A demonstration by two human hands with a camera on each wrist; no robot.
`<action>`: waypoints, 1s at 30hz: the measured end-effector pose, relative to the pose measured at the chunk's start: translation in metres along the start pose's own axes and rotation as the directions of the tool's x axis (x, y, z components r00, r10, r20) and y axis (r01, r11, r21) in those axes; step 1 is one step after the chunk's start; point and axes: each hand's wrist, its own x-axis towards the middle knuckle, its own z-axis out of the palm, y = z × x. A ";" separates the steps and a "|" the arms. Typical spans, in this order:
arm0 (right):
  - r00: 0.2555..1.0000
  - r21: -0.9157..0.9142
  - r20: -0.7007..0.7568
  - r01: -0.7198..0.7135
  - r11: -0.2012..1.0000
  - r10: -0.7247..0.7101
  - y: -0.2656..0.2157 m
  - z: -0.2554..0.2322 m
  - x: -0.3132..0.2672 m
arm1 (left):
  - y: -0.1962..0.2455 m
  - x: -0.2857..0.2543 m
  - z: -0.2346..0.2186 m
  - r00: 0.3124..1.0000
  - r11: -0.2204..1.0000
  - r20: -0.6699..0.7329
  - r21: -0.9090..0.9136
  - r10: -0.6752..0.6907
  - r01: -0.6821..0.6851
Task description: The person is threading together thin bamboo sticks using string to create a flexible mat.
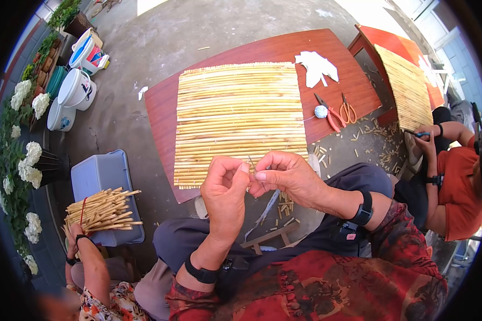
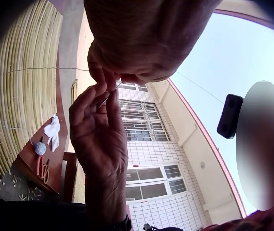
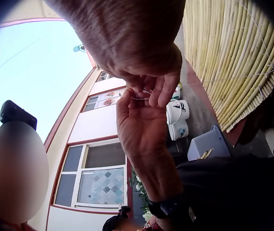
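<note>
Both hands meet above my lap, just in front of a woven mat of pale straw stalks (image 1: 235, 115) on a red table (image 1: 160, 107). My right hand (image 1: 260, 175) pinches a thin needle (image 1: 250, 162) between thumb and forefinger; the needle (image 2: 104, 99) also shows in the left wrist view. My left hand (image 1: 243, 170) pinches the end of a fine thread (image 3: 142, 97) right at the needle. A strand of thread (image 2: 45, 69) runs back to the mat (image 2: 21, 86). The fingertips of the two hands touch.
A thread ball (image 1: 320, 111), red pliers (image 1: 334, 119), orange scissors (image 1: 349, 111) and white cloth (image 1: 316, 67) lie on the table's right side. A person at lower left holds a stalk bundle (image 1: 102, 211) over a grey box (image 1: 104, 174). Another person (image 1: 455, 182) sits at right beside a second mat (image 1: 409, 88). Buckets (image 1: 77, 88) stand at left.
</note>
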 end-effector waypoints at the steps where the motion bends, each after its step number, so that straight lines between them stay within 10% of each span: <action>1: 1.000 0.010 0.000 -0.005 1.000 0.005 0.000 0.000 0.000 | 0.000 0.000 0.000 1.000 1.000 0.001 0.003 0.000 0.000; 30: 1.000 -0.040 0.006 0.008 0.999 -0.008 -0.001 -0.001 0.000 | 0.001 -0.001 0.002 1.000 1.000 -0.014 -0.018 -0.011 0.010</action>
